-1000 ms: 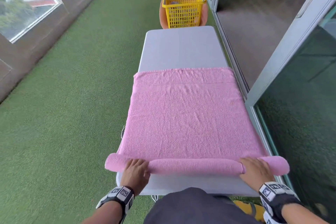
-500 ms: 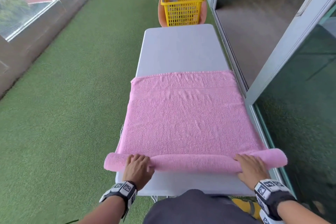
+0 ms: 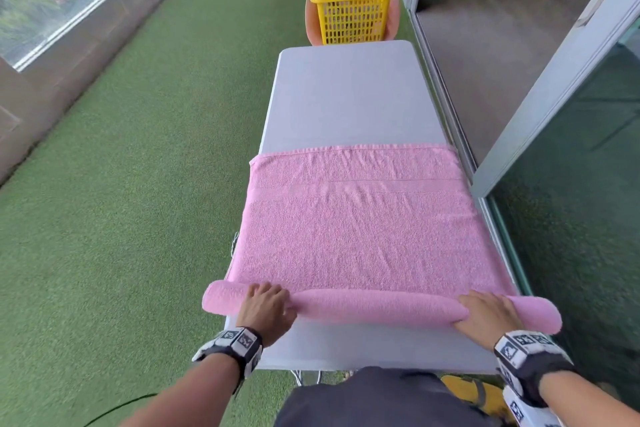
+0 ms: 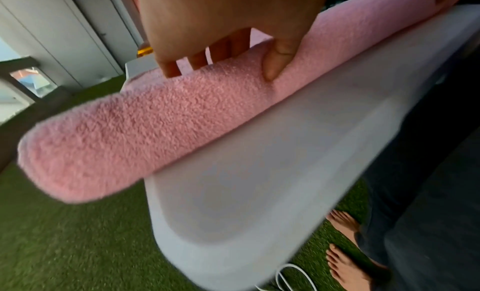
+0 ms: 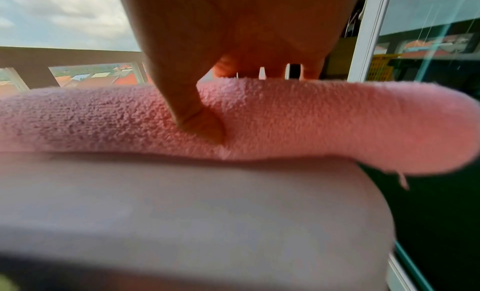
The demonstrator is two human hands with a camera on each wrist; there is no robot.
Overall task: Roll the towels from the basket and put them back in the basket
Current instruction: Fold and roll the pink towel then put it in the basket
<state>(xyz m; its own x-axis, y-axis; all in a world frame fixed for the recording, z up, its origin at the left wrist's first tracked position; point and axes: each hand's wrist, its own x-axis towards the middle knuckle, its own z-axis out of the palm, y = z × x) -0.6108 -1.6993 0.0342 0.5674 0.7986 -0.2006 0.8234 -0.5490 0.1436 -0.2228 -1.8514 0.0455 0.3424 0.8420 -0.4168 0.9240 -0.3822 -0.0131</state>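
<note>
One pink towel (image 3: 356, 229) lies on the white counter (image 3: 349, 97), its near edge rolled into a tube that overhangs both sides. The left hand (image 3: 265, 308) and right hand (image 3: 488, 314) each curl over the roll, thumbs pressed into its near side. One yellow basket (image 3: 353, 7) stands beyond the counter's far end. No writing is legible.

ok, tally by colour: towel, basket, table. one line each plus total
Pink: 1, the towel, part rolled under the left hand and right hand
Yellow: 1, the basket past the table's far end
White: 1, the table
Total: 3
</note>
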